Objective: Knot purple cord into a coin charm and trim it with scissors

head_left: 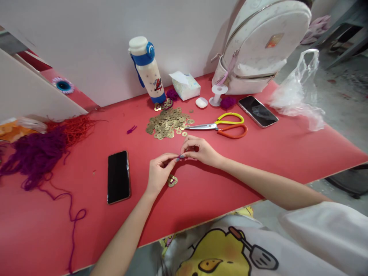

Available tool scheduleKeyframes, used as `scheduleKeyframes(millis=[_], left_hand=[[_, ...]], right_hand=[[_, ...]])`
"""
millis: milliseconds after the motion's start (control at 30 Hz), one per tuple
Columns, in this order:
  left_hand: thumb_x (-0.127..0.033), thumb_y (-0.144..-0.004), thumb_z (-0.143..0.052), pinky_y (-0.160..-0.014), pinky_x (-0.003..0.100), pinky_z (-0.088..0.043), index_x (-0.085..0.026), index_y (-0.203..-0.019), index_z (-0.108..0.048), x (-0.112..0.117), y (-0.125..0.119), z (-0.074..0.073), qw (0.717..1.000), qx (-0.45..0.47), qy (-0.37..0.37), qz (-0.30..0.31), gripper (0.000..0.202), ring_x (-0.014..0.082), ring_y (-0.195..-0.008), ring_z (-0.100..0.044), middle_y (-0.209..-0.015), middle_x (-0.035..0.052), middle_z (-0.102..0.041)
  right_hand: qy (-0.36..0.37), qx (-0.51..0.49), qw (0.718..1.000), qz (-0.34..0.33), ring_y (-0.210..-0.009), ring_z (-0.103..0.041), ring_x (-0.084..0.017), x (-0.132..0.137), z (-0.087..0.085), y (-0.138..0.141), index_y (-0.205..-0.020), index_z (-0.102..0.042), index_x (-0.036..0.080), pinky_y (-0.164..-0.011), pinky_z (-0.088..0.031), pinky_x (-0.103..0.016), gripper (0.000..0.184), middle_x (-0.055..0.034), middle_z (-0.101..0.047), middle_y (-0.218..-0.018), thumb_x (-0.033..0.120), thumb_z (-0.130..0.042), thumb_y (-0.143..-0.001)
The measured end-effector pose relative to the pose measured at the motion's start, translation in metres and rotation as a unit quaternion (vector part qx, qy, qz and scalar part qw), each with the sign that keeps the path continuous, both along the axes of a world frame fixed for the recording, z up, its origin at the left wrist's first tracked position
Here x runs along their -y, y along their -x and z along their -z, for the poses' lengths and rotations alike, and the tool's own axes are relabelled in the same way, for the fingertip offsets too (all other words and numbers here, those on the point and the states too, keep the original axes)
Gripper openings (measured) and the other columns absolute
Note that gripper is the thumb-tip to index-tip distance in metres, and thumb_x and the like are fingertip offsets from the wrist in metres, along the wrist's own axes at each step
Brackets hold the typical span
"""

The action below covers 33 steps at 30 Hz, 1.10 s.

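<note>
My left hand and my right hand meet fingertip to fingertip above the red table, both pinching a short purple cord. Most of the cord is hidden by the fingers. Just below my left hand, a few brass coins tied with dark purple cord hang or lie close to the tabletop; I cannot tell which. Beyond the hands spreads a heap of brass coins with holes. To its right lie scissors with one yellow and one orange handle, blades towards the coins.
On the red table are a black phone, another phone, purple yarn, red yarn, a bottle, a tissue pack, a white spool, a backpack and a plastic bag.
</note>
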<state>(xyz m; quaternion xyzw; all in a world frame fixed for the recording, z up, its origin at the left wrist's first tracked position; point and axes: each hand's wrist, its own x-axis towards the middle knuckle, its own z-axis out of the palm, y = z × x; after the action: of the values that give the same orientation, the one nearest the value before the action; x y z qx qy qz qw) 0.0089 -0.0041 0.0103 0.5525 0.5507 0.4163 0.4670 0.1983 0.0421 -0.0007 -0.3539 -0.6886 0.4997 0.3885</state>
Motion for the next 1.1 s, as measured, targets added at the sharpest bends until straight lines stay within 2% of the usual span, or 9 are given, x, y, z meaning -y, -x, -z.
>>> scheduleKeyframes(millis=[333, 567, 800, 933, 1033, 1100], left_hand=[[-0.029, -0.077, -0.071, -0.061, 0.027, -0.061, -0.018, -0.084, -0.077, 0.0002, -0.0011, 0.0023, 1.0, -0.003, 0.001, -0.005, 0.014, 0.0227, -0.077, -0.075, -0.082, 0.0067, -0.078], [-0.027, -0.078, -0.069, -0.068, 0.028, -0.061, -0.017, -0.084, -0.076, -0.0012, 0.0007, 0.0038, 1.0, -0.011, -0.007, 0.0, 0.014, 0.0211, -0.078, -0.074, -0.083, 0.006, -0.078], [-0.026, -0.074, -0.071, -0.07, 0.028, -0.06, -0.016, -0.084, -0.077, -0.0026, 0.0, 0.0039, 1.0, 0.0, -0.006, -0.014, 0.015, 0.0215, -0.077, -0.075, -0.084, 0.0082, -0.078], [-0.027, -0.073, -0.072, -0.069, 0.029, -0.059, -0.015, -0.084, -0.077, -0.0033, 0.0007, 0.0054, 1.0, 0.011, 0.0, -0.027, 0.016, 0.0218, -0.076, -0.074, -0.082, 0.0086, -0.078], [-0.028, -0.074, -0.073, -0.064, 0.027, -0.058, -0.015, -0.086, -0.077, -0.0038, 0.0023, 0.0071, 0.999, 0.019, 0.012, -0.049, 0.018, 0.0209, -0.074, -0.073, -0.08, 0.008, -0.077], [-0.029, -0.074, -0.073, -0.066, 0.027, -0.058, -0.016, -0.087, -0.077, -0.0044, 0.0033, 0.0082, 0.998, 0.022, 0.005, -0.06, 0.018, 0.0204, -0.077, -0.072, -0.082, 0.0077, -0.077]], right_hand=[[0.004, 0.013, 1.0, 0.007, -0.064, -0.045, -0.01, 0.0017, 0.0005, 0.0019, -0.08, -0.068, 0.016, -0.057, -0.037, -0.024, 0.008, 0.0011, -0.049, -0.075, 0.022, -0.067, -0.085], [0.004, 0.02, 1.0, 0.012, -0.064, -0.046, -0.01, 0.0016, 0.0026, 0.0007, -0.085, -0.065, 0.016, -0.059, -0.039, -0.024, 0.007, 0.0002, -0.051, -0.079, 0.022, -0.063, -0.088], [-0.088, 0.08, 0.993, 0.026, -0.074, -0.053, -0.013, 0.0015, 0.0032, -0.0021, -0.088, -0.062, 0.018, -0.069, -0.043, -0.026, 0.006, -0.0024, -0.052, -0.092, 0.017, -0.057, -0.092], [-0.097, 0.098, 0.989, 0.045, -0.074, -0.052, -0.014, 0.0029, 0.0001, -0.0026, -0.09, -0.061, 0.018, -0.069, -0.042, -0.026, 0.01, -0.0034, -0.052, -0.092, 0.023, -0.054, -0.095], [-0.102, 0.116, 0.988, 0.031, -0.073, -0.052, -0.013, 0.0039, -0.0011, -0.0026, -0.088, -0.064, 0.018, -0.068, -0.041, -0.025, 0.015, -0.0026, -0.054, -0.087, 0.027, -0.055, -0.096], [-0.108, 0.134, 0.985, 0.016, -0.07, -0.051, -0.013, 0.0052, -0.0014, -0.0021, -0.088, -0.065, 0.017, -0.065, -0.04, -0.024, 0.013, -0.0021, -0.055, -0.084, 0.027, -0.058, -0.093]])
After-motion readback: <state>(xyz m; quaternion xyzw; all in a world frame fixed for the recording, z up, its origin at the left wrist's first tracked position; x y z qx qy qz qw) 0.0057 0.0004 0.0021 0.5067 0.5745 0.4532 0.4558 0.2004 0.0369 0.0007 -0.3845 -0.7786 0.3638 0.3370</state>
